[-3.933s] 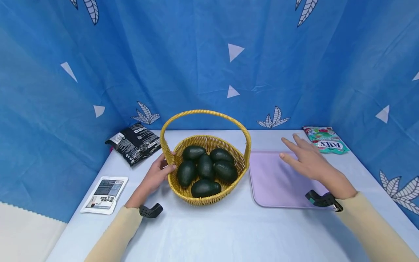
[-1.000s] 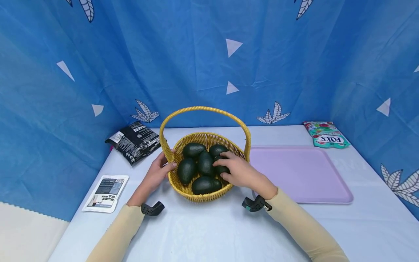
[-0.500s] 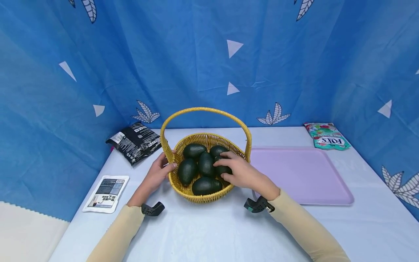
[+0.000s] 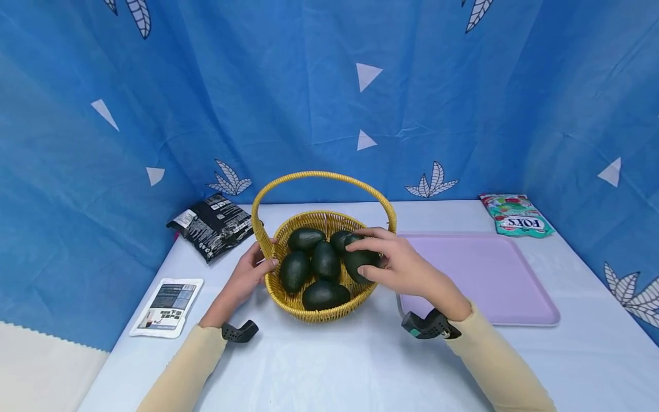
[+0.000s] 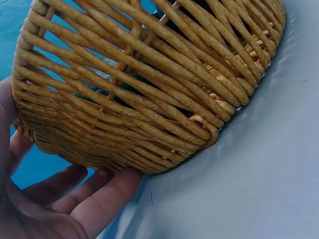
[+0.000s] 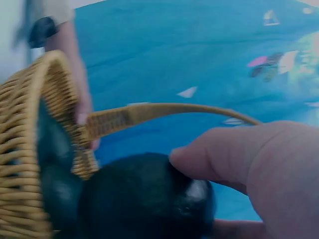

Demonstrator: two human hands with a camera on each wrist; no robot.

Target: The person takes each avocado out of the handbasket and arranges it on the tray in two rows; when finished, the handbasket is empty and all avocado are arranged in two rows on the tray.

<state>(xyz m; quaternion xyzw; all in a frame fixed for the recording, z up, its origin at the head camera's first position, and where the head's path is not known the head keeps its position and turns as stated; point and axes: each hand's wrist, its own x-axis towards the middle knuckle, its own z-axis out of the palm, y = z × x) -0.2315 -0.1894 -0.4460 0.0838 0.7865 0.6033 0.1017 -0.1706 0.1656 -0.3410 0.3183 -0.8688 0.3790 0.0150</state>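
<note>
Dark green and smooth, the avocado (image 4: 360, 260) in your right hand (image 4: 404, 268) could probably slip: your thumb and fingers pinch its rounded sides, and a skin that glossy may give little hold. If it slid out, it would likely drop onto its neighbours or roll over the rim. Watch the handle (image 4: 324, 173) too; its right foot stands close to your knuckles, and a wide sideways sweep could catch it and tip the yellow wicker basket (image 4: 310, 314). Your left hand (image 4: 250, 271) guards against that, thumb on the rim and fingers against the outer wall beside the handle's left foot, so loosening it early might let the basket skid on the cloth-covered table (image 4: 329, 366).

The pinched avocado is at the basket's right side, between your thumb and fingers, partly hiding the avocado behind it; whether it is wholly clear of the others, you can't tell from here. Five more lie in the basket between your two hands: the middle avocado (image 4: 326, 261) is just left of your right fingertips, the front avocado (image 4: 326, 295) near the front rim. The lilac tray (image 4: 476, 280) is to the right of the basket, partly behind your right wrist.
</note>
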